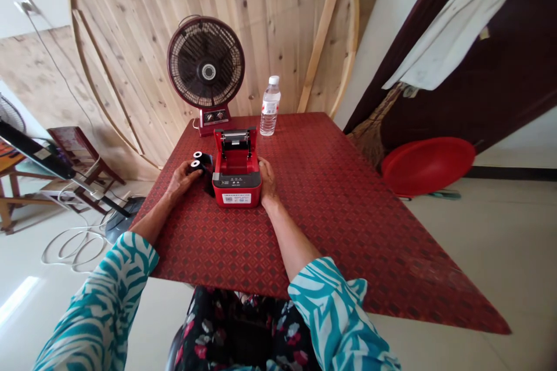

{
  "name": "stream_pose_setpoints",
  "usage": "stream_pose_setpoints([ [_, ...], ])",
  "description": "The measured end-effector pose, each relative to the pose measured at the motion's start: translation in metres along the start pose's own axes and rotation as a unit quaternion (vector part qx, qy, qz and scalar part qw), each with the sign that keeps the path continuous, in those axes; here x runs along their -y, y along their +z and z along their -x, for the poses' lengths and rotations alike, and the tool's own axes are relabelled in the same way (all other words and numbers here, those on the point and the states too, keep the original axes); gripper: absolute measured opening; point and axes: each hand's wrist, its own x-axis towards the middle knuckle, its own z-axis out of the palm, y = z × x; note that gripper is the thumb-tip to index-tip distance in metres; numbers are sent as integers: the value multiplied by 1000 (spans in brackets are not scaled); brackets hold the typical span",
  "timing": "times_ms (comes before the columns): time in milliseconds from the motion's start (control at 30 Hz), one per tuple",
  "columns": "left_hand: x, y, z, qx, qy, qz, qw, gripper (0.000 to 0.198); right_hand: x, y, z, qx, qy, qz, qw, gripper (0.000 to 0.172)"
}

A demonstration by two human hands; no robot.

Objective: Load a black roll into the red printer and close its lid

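A small red and dark grey label printer stands on the table in front of me. Its lid is raised at the back, and the red inside shows bare. My right hand holds the printer's right side, some fingertips hidden behind it. Beside the left side, my left hand is closed on a pair of black ribbon rolls with white ring-shaped cores. A dark strip of ribbon hangs between the rolls and the printer. How the fingers wrap underneath is hidden.
A dark red table fan and a clear water bottle stand behind the printer on the patterned red tabletop. Left on the floor are a chair and a coiled white cable. A red basin leans at the right.
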Motion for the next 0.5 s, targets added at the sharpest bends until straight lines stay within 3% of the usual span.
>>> stream_pose_setpoints([
  [100, -17, -3, -5, -58, 23, 125, 990, 43, 1, 1, 0, 5, 2, -7, 1000, 44],
  [167, -36, -4, -4, -44, 43, 146, 987, 43, 0, 1, -1, 7, 5, -16, 1000, 45],
  [333, -87, 19, 4, 160, 94, 0, 983, 47, -5, 1, -4, 9, 6, -27, 1000, 44],
  [500, -105, 57, -11, 277, 134, -225, 924, 35, -3, 3, -5, 10, -2, -21, 1000, 43],
])
